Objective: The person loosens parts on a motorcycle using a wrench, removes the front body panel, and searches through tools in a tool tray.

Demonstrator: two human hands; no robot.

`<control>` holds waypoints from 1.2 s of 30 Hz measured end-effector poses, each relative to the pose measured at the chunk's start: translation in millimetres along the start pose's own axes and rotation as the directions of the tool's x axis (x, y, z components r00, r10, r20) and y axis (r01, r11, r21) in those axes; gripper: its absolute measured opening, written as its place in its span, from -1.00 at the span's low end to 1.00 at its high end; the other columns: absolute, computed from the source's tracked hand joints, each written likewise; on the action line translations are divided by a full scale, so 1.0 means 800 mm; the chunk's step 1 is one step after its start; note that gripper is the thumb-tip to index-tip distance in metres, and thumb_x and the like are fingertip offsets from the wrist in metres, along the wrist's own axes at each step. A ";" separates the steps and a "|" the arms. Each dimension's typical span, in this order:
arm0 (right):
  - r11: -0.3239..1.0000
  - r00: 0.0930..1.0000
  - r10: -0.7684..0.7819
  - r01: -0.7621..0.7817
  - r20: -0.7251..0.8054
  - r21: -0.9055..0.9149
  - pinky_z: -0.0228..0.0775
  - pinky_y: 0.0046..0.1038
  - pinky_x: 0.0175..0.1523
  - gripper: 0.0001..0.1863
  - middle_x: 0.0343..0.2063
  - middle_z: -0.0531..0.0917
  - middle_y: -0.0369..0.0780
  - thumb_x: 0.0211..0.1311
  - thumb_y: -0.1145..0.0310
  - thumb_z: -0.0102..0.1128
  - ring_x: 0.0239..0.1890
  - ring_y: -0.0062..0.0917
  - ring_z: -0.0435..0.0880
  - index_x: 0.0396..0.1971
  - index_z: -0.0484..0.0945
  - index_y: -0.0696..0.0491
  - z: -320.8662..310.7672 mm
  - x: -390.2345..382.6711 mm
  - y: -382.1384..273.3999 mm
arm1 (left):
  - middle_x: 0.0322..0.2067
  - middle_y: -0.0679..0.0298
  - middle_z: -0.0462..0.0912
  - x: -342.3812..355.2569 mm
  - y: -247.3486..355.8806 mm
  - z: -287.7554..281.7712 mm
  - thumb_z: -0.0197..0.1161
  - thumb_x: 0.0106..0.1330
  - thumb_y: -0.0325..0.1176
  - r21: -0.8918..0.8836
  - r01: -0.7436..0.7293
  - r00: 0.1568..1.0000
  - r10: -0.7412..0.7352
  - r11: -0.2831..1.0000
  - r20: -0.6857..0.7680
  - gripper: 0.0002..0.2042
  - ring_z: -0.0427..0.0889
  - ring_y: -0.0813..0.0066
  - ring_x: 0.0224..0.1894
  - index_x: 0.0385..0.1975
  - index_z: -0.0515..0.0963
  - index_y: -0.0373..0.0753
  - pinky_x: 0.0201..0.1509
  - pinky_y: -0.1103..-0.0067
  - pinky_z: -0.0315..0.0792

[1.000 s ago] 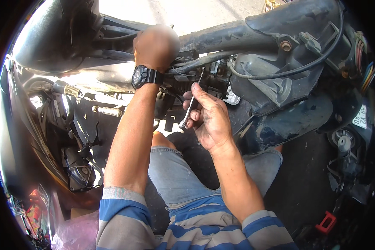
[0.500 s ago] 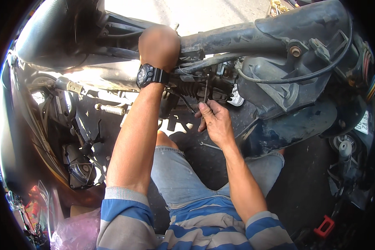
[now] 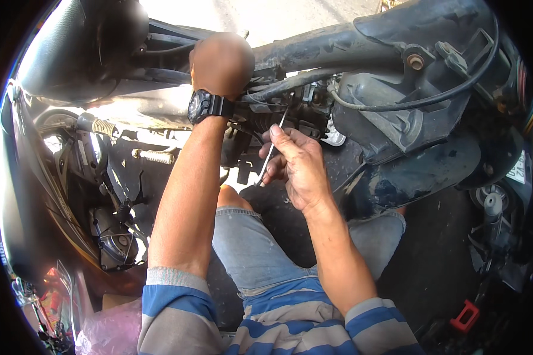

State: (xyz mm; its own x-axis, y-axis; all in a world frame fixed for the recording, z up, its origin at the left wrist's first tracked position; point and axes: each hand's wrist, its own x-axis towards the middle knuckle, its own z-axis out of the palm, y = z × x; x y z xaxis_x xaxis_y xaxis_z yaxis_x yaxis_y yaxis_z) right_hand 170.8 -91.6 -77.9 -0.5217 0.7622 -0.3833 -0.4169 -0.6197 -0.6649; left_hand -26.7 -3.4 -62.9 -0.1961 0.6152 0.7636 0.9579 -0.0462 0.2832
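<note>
My left hand (image 3: 222, 65), above a black watch (image 3: 210, 106), rests at the motorcycle's frame tubes (image 3: 169, 41); it is blurred and its fingers are hard to make out. My right hand (image 3: 299, 165) is closed on a slim metal wrench (image 3: 284, 115), thumb along the shaft, whose upper end reaches into the engine parts (image 3: 308, 103) below a black hose (image 3: 302, 80). I cannot tell whether that end touches a fastener.
A black seat (image 3: 77, 41) is at upper left, a plastic housing (image 3: 391, 118) with a cable at right. Below lie a spring-sleeved rod (image 3: 103, 126), a dark mudguard (image 3: 420, 171), a pink plastic bag (image 3: 106, 328) and a red plastic piece (image 3: 463, 316). My jeans-clad legs (image 3: 237, 248) are underneath.
Since half a second ago my right hand has shifted a little left and the wrench leans more. Half a second before that it had swung rightward. My left hand stays at the frame.
</note>
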 end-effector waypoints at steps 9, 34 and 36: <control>0.669 0.943 -0.333 0.237 0.001 -0.705 0.44 -0.56 -0.57 -0.58 -0.50 0.65 -0.23 0.47 0.07 0.13 -0.67 -0.67 0.53 -0.30 0.58 0.20 -0.057 0.029 0.034 | -0.54 -0.03 0.55 0.006 -0.009 -0.005 -0.09 0.43 -0.30 -0.011 -0.004 1.000 0.004 1.000 -0.003 -0.61 0.48 -0.11 -0.40 -0.63 0.46 -0.37 -0.13 0.22 0.35; 0.940 0.974 -0.217 0.189 -0.070 -0.285 0.38 -0.61 -0.59 -0.61 -0.54 0.63 -0.24 0.44 0.11 0.20 -0.67 -0.72 0.50 -0.30 0.60 0.21 -0.032 0.033 0.055 | -0.51 -0.05 0.56 -0.001 -0.022 0.000 -0.11 0.43 -0.27 -0.012 0.020 1.000 -0.020 1.000 0.004 -0.60 0.49 -0.14 -0.36 -0.61 0.47 -0.38 -0.13 0.19 0.35; 0.852 0.929 -0.366 0.308 -0.061 -0.424 0.37 -0.61 -0.58 -0.61 -0.53 0.64 -0.24 0.44 0.11 0.20 -0.67 -0.73 0.50 -0.29 0.60 0.21 -0.062 0.062 0.064 | -0.51 -0.05 0.56 0.001 -0.021 0.002 -0.11 0.43 -0.27 -0.027 0.017 1.000 -0.017 0.999 0.000 -0.60 0.49 -0.14 -0.36 -0.61 0.46 -0.38 -0.13 0.19 0.35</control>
State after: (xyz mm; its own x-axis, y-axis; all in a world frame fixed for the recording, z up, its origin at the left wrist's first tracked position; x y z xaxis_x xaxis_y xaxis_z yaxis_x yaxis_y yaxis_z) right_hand 160.1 -76.2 -162.9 -0.2862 0.9461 -0.1519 -0.2005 -0.2141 -0.9560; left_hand -42.9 -1.1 -67.6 -0.2129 0.6157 0.7587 0.9484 -0.0564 0.3119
